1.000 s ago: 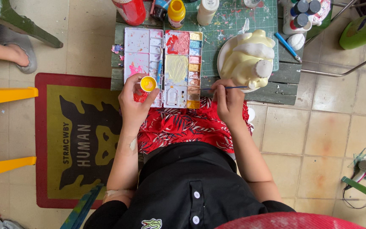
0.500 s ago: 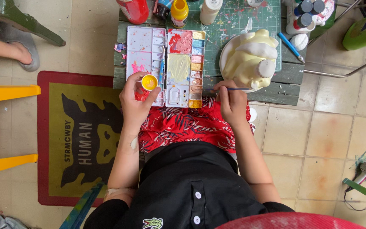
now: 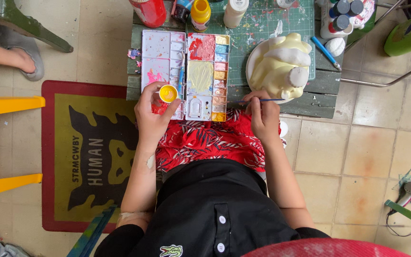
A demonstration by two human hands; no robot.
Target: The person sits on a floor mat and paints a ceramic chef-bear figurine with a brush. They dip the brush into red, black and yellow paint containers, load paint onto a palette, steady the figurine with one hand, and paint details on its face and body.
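While the left hand [image 3: 152, 114] pinched a small yellow paint cup [image 3: 168, 93] at the desk's [image 3: 319, 97] front edge, the right hand [image 3: 264, 116] gripped a thin brush [image 3: 258, 100] (blue-handled) beside the pale figurine [image 3: 281, 64].

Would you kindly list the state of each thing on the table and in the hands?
Left hand: holding a small paint pot, open, yellow inside.
Right hand: gripping a thin brush, held level.
Palette: open, wells smeared with paint.
Figure: lying on a plate, coated pale yellow.
Yellow bottle: capped.

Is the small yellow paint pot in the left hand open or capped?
Open: the small yellow paint pot, held by the left hand, shows wet yellow paint inside, no lid.
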